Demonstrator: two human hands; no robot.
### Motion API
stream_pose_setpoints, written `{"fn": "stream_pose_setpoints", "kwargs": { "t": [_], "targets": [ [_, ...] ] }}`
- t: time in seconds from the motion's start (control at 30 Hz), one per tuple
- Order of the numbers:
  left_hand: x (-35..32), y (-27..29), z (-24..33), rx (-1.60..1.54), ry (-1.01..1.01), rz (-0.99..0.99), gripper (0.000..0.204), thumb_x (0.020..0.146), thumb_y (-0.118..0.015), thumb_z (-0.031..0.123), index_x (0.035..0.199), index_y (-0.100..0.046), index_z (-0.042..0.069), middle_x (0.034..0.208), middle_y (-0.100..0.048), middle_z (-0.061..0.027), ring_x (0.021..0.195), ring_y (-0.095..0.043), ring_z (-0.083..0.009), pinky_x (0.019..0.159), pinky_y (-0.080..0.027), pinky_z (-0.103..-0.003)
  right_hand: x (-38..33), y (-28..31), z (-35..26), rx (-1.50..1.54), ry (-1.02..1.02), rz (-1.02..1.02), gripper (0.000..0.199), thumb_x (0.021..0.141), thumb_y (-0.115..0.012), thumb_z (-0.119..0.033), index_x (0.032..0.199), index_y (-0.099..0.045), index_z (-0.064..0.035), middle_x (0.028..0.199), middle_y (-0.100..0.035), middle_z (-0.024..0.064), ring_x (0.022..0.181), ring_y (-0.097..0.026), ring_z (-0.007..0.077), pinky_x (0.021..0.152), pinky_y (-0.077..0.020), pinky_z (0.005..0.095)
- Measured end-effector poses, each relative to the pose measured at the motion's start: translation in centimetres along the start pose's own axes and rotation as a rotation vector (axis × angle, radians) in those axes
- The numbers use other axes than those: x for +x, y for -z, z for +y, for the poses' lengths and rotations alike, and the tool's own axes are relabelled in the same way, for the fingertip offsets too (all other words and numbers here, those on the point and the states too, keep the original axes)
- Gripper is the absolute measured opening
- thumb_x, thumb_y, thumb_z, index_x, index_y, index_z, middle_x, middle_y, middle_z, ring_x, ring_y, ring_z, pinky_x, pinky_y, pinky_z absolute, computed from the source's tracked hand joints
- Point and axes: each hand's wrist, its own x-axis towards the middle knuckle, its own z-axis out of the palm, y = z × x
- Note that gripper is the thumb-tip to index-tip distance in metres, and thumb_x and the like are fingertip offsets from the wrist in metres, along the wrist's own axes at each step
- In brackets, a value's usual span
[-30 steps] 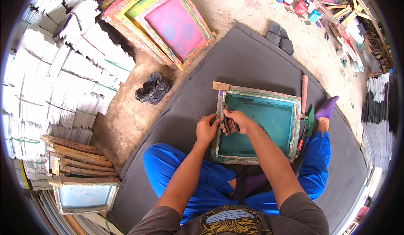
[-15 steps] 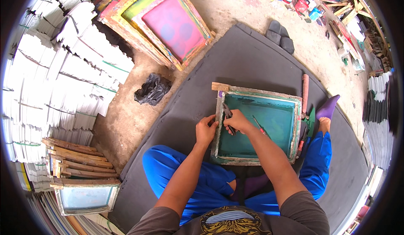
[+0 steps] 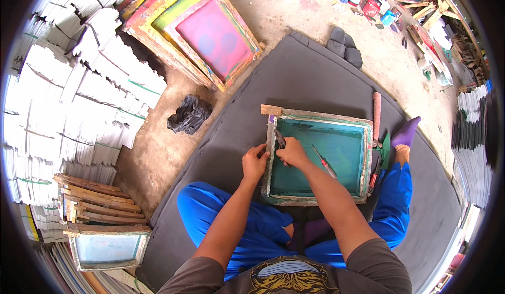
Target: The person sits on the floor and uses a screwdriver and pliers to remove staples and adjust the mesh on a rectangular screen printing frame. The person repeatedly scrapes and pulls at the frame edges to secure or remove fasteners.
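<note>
A screen printing frame (image 3: 321, 114) with worn wooden bars and teal mesh lies flat in front of my crossed legs. My left hand (image 3: 254, 162) is closed at its left bar, thumb and fingertips on the wood. Just inside that bar, my right hand (image 3: 292, 153) grips a pair of dark pliers (image 3: 280, 139), jaws pointing away from me beside the bar. What the jaws touch, if anything, is too small to make out. On the mesh right of that hand rests a screwdriver (image 3: 328, 169) with a red and clear handle.
Beyond the frame's right bar lie a hammer with a pinkish handle (image 3: 376, 112), a green-handled tool (image 3: 386, 145) and a red-handled tool (image 3: 372, 181). The dark mat (image 3: 236, 131) carries all this. Black plastic (image 3: 190, 114), paint-stained screens (image 3: 218, 36) and paper stacks (image 3: 94, 97) are leftward.
My right hand and the pliers have shifted slightly left, and more of the screwdriver's handle now shows past my forearm. My left hand keeps its place at the bar.
</note>
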Motion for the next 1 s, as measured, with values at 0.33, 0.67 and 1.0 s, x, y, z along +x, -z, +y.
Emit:
{"fn": "stream_pose_setpoints", "kwargs": {
  "t": [0.33,0.67,1.0],
  "targets": [
    [0.0,-0.2,-0.4,-0.001,-0.018,0.008,0.037,0.084,-0.081,0.015,0.119,-0.076,0.007,0.092,-0.073,-0.0160,0.085,-0.072,-0.0289,0.079,-0.055,-0.039,1.7,-1.7,2.9,-0.382,0.228,0.305,0.030,0.077,-0.071,-0.015,0.104,-0.071,-0.0011,0.087,-0.073,0.0244,0.084,-0.071,0.0433,0.076,-0.0573,0.0506],
    [-0.2,-0.2,-0.1,0.044,-0.007,0.012,0.036,0.085,-0.080,0.017,0.120,-0.076,0.009,0.091,-0.072,-0.0154,0.084,-0.071,-0.0308,0.078,-0.055,-0.040,0.9,0.2,2.1,-0.281,0.098,0.076,0.030,0.082,-0.075,-0.020,0.102,-0.067,0.0003,0.085,-0.073,0.0206,0.076,-0.075,0.0322,0.067,-0.0589,0.0461],
    [0.0,-0.2,-0.2,0.022,0.030,-0.004,0.037,0.085,-0.080,0.017,0.120,-0.077,0.009,0.090,-0.072,-0.0150,0.084,-0.072,-0.0294,0.078,-0.055,-0.039,2.2,3.9,0.0,0.201,-0.209,-0.444,0.046,0.109,-0.048,-0.049,0.118,-0.058,-0.0053,0.082,-0.071,0.0128,0.065,-0.072,0.0243,0.053,-0.0574,0.0382]
  ]
}}
